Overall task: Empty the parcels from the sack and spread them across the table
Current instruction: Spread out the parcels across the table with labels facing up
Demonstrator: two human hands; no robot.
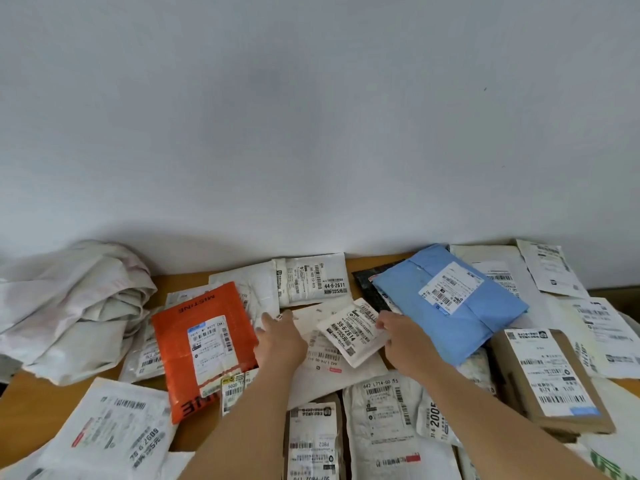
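Parcels already out on the counter, both hands working the middle of the heap

The counter [180,282] runs along the wall, with the emptied sack [72,306] slumped at its far left corner and parcels overlapping across the rest. The blue parcel [450,303] overhangs its neighbours toward the far right, so a careless sweep could shove the brown box [550,379] and the flat envelopes beside it off the right edge. The slick orange parcel [201,344] lies on other packets and may slide toward the near edge if nudged. The right hand [405,334] has its grip pinched on a small white packet [353,330]; the left hand [280,337] lies flat with fingers apart on the white envelopes, where pressing could drag several together instead of separating them.
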